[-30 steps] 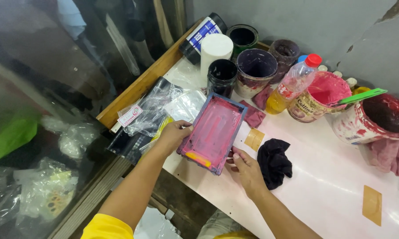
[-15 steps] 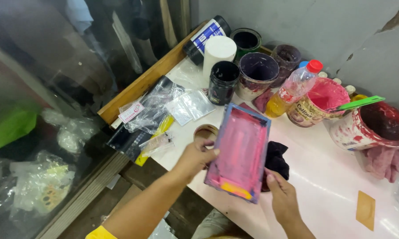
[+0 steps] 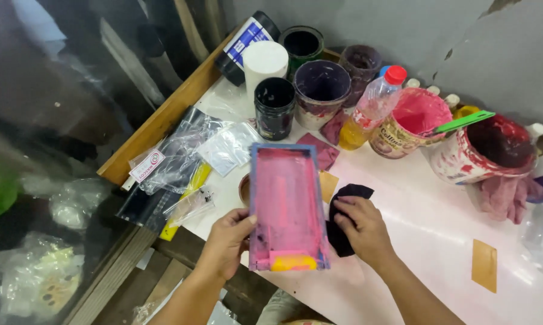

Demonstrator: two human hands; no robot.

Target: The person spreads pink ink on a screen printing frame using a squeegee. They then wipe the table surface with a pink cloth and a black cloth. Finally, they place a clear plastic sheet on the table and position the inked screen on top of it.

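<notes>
Pink frame (image 3: 286, 207) beside clear packets (image 3: 181, 159)

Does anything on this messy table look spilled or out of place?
Nothing has tipped over, but pink ink is smeared across the framed screen in the left hand, and red paint streaks the outside of the white bucket. The black cloth lies crumpled under the right hand.

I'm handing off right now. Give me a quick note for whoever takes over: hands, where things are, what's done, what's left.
Left hand: grips the left edge of the pink-stained frame, held over the white table.
Right hand: rests on the black cloth beside the frame's right edge.
Nearby: paint pots at the back, the red one with a green stick; plastic bottle; clear bags at left.
Done: frame is in hand, coated pink, with a yellow patch at its near end.
Left: frame shows no wiping yet; cloth not lifted.
</notes>
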